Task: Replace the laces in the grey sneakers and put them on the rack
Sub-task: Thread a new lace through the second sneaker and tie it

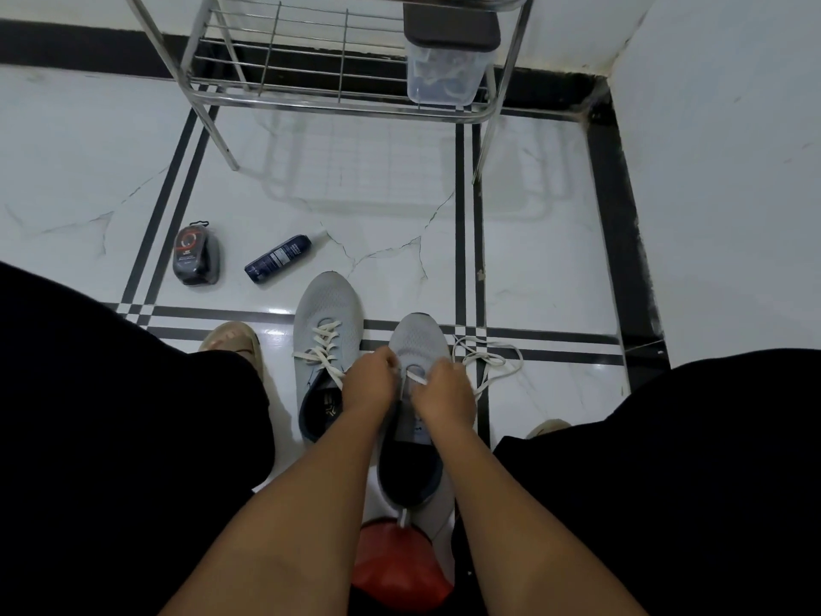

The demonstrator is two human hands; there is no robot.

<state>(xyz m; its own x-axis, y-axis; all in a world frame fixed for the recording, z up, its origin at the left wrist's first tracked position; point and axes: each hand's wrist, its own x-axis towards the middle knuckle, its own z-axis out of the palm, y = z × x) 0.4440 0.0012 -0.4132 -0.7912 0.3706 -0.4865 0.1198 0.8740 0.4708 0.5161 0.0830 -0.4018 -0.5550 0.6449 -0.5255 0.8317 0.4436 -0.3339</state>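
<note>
Done: left sneaker — we judge it laced.
Hands: our left hand and right hand pinch the lace on the right sneaker — barely threaded.
Left: rack beyond the sneakers, no shoes on it.

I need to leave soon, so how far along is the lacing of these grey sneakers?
About halfway. The left sneaker looks laced. Both hands, left hand and right hand, pinch the white lace at the right sneaker, whose upper eyelets look unthreaded. The rack holds neither sneaker yet.
</note>
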